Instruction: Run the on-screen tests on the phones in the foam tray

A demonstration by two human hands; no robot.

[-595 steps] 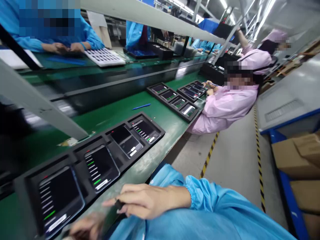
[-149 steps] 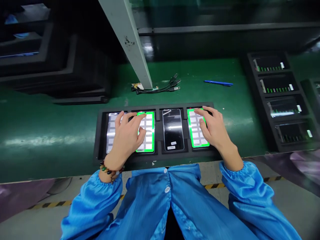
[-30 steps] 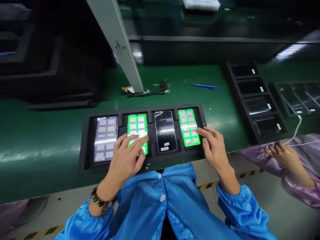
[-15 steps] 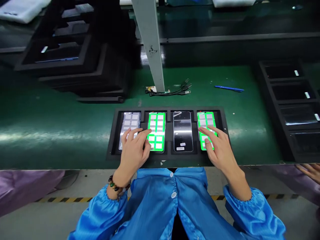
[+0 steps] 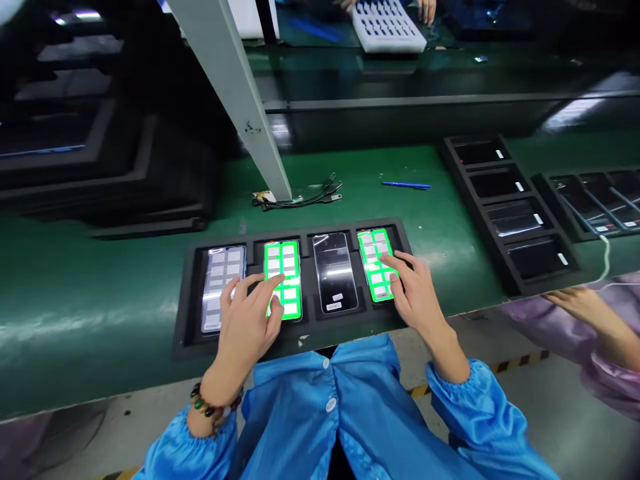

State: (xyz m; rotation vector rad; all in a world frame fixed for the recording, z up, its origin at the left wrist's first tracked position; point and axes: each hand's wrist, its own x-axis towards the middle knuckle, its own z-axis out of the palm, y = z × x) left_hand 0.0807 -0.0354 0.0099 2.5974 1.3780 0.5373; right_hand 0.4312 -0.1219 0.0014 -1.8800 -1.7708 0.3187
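Observation:
A black tray (image 5: 184,307) lies at the table's front edge with several smartphones in its slots. My left hand (image 5: 247,323) has its fingers apart, the index fingertip on the green-and-white screen of the second phone (image 5: 283,257). Part of that hand overlaps the leftmost phone (image 5: 224,263), whose screen shows grey-white blocks. My right hand (image 5: 416,293) is also spread, with its index fingertip at the screen of the rightmost phone (image 5: 373,247), likewise green and white. Between them sits a dark-screened phone (image 5: 334,267) with small white labels, untouched.
Stacked black trays (image 5: 175,173) stand at left, beside a grey post (image 5: 245,100). Short black cables (image 5: 305,201) and a blue pen (image 5: 406,185) lie behind the tray. More phone trays (image 5: 475,213) are at right, near a co-worker's hand (image 5: 580,303). A white tray (image 5: 390,40) is across.
The view has swung to the right, showing more trays and a co-worker's arm. My left fingertip has slid inward over the second phone; my right fingertip has shifted slightly on the rightmost screen.

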